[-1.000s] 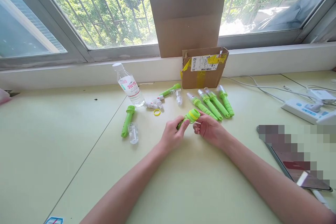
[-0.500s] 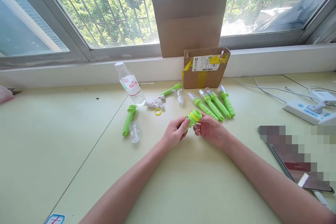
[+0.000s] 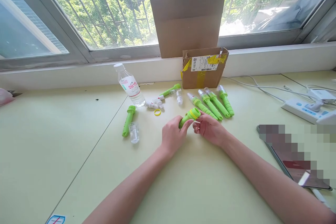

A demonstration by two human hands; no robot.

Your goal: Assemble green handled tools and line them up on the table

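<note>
My left hand (image 3: 174,133) is closed around a green plastic handle (image 3: 185,120), whose wide threaded end points up and right. A yellow ring (image 3: 194,113) sits around the neck of that end. My right hand (image 3: 210,129) has its fingers curled, with the thumb and fingertips at the ring's right side; its exact grip is partly hidden. Left of my hands lie another green handle (image 3: 128,121) and a clear ribbed cap (image 3: 134,133). A loose yellow ring (image 3: 157,112) rests ahead, near small white-and-clear pieces (image 3: 158,103).
Several green sticks with clear tops (image 3: 210,103) lie beyond my right hand, before a cardboard box (image 3: 204,73). A water bottle (image 3: 131,87) stands at the back left. On the right are a power strip (image 3: 301,109), cables and a phone (image 3: 291,161).
The green handle has tilted in my left hand, so more of its shaft shows and its threaded opening faces more to the right. Both hands stay at nearly the same place.
</note>
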